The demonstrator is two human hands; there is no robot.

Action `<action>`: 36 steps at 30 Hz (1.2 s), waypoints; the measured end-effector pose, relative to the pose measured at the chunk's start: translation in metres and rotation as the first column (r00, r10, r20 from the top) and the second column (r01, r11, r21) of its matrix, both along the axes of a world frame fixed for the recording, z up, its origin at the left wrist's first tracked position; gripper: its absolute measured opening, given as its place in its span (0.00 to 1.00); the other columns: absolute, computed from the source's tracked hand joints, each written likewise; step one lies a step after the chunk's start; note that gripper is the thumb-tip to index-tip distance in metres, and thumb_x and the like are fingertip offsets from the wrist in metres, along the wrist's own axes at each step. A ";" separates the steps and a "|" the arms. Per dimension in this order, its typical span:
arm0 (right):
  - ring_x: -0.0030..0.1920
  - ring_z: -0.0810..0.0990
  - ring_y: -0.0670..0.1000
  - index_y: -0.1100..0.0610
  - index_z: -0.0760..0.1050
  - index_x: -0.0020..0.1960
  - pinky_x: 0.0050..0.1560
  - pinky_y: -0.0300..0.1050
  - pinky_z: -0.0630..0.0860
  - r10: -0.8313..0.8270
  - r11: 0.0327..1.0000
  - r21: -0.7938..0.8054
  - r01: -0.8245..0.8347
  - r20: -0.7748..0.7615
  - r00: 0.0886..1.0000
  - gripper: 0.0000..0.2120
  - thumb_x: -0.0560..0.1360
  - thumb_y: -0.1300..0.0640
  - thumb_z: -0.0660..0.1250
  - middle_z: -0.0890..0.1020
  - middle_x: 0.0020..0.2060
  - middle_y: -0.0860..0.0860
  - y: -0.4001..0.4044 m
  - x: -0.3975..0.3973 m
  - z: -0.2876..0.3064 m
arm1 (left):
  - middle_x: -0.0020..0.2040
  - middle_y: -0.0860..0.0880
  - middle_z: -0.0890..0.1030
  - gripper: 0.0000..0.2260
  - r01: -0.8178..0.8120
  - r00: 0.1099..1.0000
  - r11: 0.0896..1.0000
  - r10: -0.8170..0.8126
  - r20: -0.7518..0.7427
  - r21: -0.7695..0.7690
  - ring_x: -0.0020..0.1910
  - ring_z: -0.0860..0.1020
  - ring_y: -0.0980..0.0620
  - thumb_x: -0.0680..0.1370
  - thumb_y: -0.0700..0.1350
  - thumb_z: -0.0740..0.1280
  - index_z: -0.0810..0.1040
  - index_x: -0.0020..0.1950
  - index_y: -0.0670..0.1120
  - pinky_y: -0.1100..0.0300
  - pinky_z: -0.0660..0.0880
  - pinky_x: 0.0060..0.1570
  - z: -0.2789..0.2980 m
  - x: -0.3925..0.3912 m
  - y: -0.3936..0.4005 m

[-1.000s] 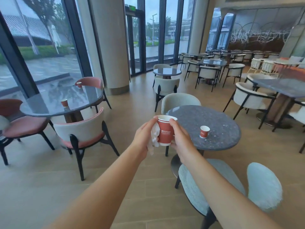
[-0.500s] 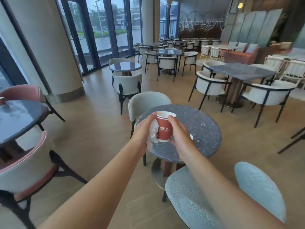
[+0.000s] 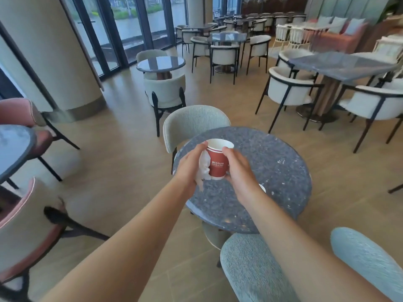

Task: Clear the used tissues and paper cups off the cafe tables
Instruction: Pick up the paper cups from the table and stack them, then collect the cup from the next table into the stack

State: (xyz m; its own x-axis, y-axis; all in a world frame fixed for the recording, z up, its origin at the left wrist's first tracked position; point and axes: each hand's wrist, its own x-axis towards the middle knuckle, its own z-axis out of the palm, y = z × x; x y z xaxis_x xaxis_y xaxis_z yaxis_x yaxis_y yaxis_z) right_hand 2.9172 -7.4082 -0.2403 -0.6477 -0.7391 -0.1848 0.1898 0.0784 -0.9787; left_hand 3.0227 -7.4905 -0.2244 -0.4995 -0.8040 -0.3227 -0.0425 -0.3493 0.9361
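Observation:
A red paper cup [image 3: 218, 162] with a white rim is held upright between both hands above the round speckled grey table [image 3: 272, 171]. My right hand [image 3: 238, 175] wraps its right side. My left hand [image 3: 189, 168] presses a crumpled white tissue [image 3: 204, 168] against the cup's left side. A second small cup on the table is almost fully hidden behind my right wrist; only a white sliver of its rim [image 3: 262, 188] shows.
A light grey chair [image 3: 192, 125] stands at the table's far side and a blue-grey chair [image 3: 250, 269] at the near side. Pink chairs [image 3: 26, 227] and another round table [image 3: 13, 147] are at the left. More tables and white chairs [image 3: 287, 88] fill the back and right.
The view has swung right and closer to the speckled table. Both hands keep the cup and tissue, now over the tabletop. The small cup has slipped behind my right wrist.

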 end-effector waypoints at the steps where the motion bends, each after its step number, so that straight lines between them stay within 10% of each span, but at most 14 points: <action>1: 0.50 0.85 0.45 0.42 0.81 0.52 0.59 0.52 0.81 -0.024 1.000 0.009 0.024 -0.002 1.000 0.21 0.63 0.34 0.66 0.87 0.47 0.42 -0.002 -0.008 -0.005 | 0.50 0.45 0.90 0.23 0.004 1.000 1.000 -0.004 0.008 0.011 0.52 0.88 0.37 0.68 0.63 0.73 0.85 0.56 0.52 0.46 0.74 0.51 -0.003 -0.011 -0.004; 7: 0.48 0.83 0.42 0.46 0.77 0.60 0.41 0.36 0.74 -0.255 0.962 0.088 0.258 -0.045 0.966 0.21 0.71 0.39 0.68 0.83 0.52 0.44 0.002 -0.076 -0.042 | 0.47 0.45 0.90 0.31 0.169 0.977 0.978 -0.182 0.107 0.118 0.39 0.86 0.41 0.60 0.67 0.72 0.86 0.56 0.50 0.61 0.67 0.23 -0.047 -0.096 -0.019; 12: 0.44 0.84 0.43 0.52 0.80 0.57 0.34 0.33 0.75 -0.336 0.925 0.165 0.342 -0.062 0.940 0.11 0.78 0.49 0.69 0.85 0.46 0.44 0.025 -0.114 -0.097 | 0.38 0.49 0.88 0.16 0.262 0.940 0.948 -0.293 0.173 0.182 0.33 0.85 0.45 0.73 0.61 0.71 0.85 0.50 0.49 0.61 0.67 0.25 -0.104 -0.153 -0.015; 18: 0.59 0.83 0.52 0.55 0.80 0.61 0.61 0.54 0.79 -0.378 0.890 0.241 0.388 -0.088 0.922 0.12 0.79 0.52 0.71 0.85 0.58 0.53 0.031 -0.136 -0.149 | 0.25 0.53 0.82 0.11 0.311 0.917 0.920 -0.356 0.179 0.237 0.21 0.79 0.56 0.81 0.52 0.67 0.82 0.47 0.46 0.68 0.69 0.17 -0.153 -0.190 -0.014; 24: 0.58 0.84 0.57 0.55 0.80 0.59 0.64 0.61 0.77 -0.403 0.862 0.315 0.398 -0.052 0.914 0.11 0.78 0.53 0.72 0.86 0.56 0.55 0.016 -0.141 -0.193 | 0.26 0.53 0.81 0.11 0.334 0.874 0.916 -0.390 0.290 0.222 0.24 0.79 0.54 0.81 0.53 0.66 0.82 0.43 0.51 0.63 0.68 0.26 -0.198 -0.202 -0.030; 30: 0.47 0.83 0.33 0.56 0.69 0.73 0.57 0.36 0.80 -0.457 0.843 0.325 0.428 0.014 0.889 0.26 0.77 0.65 0.71 0.84 0.52 0.44 0.005 -0.143 -0.230 | 0.37 0.44 0.78 0.09 0.373 0.866 0.900 -0.425 0.264 0.226 0.31 0.75 0.48 0.83 0.47 0.66 0.82 0.47 0.47 0.69 0.66 0.16 -0.234 -0.201 -0.040; 36: 0.51 0.80 0.37 0.55 0.70 0.74 0.48 0.30 0.74 -0.457 0.821 0.386 0.420 0.003 0.890 0.26 0.78 0.62 0.71 0.82 0.62 0.50 0.000 -0.144 -0.242 | 0.65 0.44 0.83 0.16 0.348 0.887 0.912 -0.396 0.237 0.219 0.51 0.79 0.47 0.83 0.48 0.68 0.79 0.72 0.53 0.44 0.80 0.56 -0.249 -0.202 -0.043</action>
State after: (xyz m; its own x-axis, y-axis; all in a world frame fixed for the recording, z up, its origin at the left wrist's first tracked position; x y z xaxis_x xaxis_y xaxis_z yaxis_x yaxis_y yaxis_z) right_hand 2.7727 -7.4087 -0.4826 -0.8538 -0.2483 -0.4575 0.3766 0.3123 -0.8722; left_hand 2.8207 -7.5332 -0.4730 -0.6253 -0.4991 -0.6000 -0.4426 -0.4063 0.7993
